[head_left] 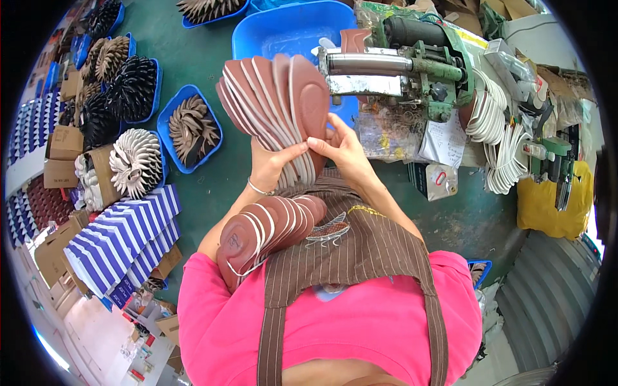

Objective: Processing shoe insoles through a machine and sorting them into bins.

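Grey corrugated panelling stands beside green floor (scuffed).

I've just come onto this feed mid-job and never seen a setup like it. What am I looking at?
There is no robot here: these are a person's bare hands. The one picture comes from a wide fisheye camera on their head, looking down, so straight edges bend near the rim and its left is their left.

The left hand and right hand together hold a fanned stack of brown insole-shaped pieces with pale edges. A second bundle lies against the left arm and striped apron.

Ahead and to the right, a green machine with a shiny metal roller sits on a cluttered bench, near a paper sheet. On the left, a blue tub holds more pieces.
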A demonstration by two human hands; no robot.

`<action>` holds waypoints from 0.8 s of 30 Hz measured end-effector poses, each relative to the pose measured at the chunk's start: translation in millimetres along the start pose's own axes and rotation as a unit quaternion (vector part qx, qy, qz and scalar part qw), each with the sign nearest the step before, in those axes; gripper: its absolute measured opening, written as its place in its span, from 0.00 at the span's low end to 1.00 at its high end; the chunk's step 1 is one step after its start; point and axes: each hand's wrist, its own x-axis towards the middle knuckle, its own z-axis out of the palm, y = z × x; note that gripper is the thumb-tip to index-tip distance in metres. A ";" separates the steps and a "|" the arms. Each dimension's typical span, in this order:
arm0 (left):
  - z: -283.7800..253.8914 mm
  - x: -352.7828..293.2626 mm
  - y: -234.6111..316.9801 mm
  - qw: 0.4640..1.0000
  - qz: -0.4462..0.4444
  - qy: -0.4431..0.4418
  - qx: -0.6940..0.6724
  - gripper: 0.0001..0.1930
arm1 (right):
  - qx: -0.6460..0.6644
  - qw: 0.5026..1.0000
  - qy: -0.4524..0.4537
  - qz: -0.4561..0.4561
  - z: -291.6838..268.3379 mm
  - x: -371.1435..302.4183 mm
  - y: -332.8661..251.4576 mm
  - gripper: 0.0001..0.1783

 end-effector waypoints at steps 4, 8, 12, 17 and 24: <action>5.1 4.4 0.6 0.998 0.041 0.033 0.023 0.27 | -0.036 0.997 0.061 -0.036 1.4 -0.3 -1.0 0.30; -2.9 -0.9 -5.5 0.998 0.005 0.044 -0.046 0.31 | -0.054 0.967 0.110 -0.223 -11.3 -13.7 16.9 0.31; -10.7 -3.6 1.5 0.982 -0.043 -0.098 -0.154 0.34 | -0.104 0.948 0.205 -0.220 -85.8 -21.5 68.9 0.24; 1.7 -11.7 11.5 0.961 -0.101 -0.122 -0.228 0.29 | -0.115 0.947 0.191 -0.232 -114.1 36.6 26.9 0.21; -6.4 -10.7 1.8 0.975 -0.121 -0.115 -0.147 0.31 | 0.006 0.960 0.256 -0.111 -101.6 7.6 52.0 0.16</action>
